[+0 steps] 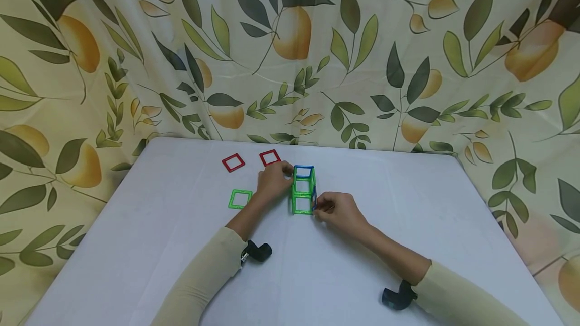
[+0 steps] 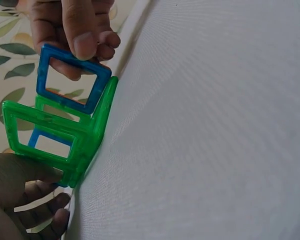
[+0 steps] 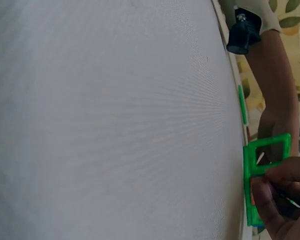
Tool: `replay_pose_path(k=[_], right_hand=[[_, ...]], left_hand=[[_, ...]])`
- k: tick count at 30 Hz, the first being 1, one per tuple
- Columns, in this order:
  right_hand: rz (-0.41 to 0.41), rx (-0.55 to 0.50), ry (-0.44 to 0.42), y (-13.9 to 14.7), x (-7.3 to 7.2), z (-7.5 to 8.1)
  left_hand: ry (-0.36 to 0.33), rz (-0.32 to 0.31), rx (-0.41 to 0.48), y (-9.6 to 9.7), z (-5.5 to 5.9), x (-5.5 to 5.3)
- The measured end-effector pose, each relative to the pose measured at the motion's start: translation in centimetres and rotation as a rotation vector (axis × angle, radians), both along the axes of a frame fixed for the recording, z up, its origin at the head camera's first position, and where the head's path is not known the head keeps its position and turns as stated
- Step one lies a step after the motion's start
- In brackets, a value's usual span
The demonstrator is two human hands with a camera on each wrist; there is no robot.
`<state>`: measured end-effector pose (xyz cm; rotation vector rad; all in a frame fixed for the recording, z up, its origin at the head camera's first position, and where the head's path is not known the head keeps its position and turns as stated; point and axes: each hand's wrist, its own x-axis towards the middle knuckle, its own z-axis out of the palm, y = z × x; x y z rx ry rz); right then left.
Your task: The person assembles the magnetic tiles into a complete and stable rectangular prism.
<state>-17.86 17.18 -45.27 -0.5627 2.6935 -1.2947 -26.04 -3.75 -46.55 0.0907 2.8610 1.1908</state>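
Left hand (image 1: 275, 181) loosely gripping green-and-blue plastic square-frame structure (image 1: 302, 195), likely steadying it; right hand (image 1: 341, 211) tightly pinching blue plastic square frame (image 2: 98, 93) alongside.

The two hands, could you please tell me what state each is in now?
Left hand: holding the green frame structure.
Right hand: closed, pinching a blue square tile.

Room to pass: white cloth-covered table (image 1: 430, 195), right of right hand (image 1: 342, 211). Blocked: middle, green-and-blue plastic square-frame structure (image 1: 302, 195) between right hand and left hand (image 1: 274, 182); fruit-print fabric curtain (image 1: 292, 34) behind.
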Motion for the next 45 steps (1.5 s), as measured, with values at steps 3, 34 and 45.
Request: replay_pose_path(k=[3,34,45], right_hand=[[0.001,0.03,0.001,0.2,0.0,0.1],[-0.024,-0.14,-0.123,0.7,-7.1,-0.2],[-0.05,-0.115,-0.078,2.8,-6.3,-0.6]], left_hand=[[-0.005,0.001,0.001,0.1,0.0,0.0],[0.011,0.006,0.017,0.0,0.4,0.4],[0.019,0.012,0.088,-2.2,0.5,0.7]])
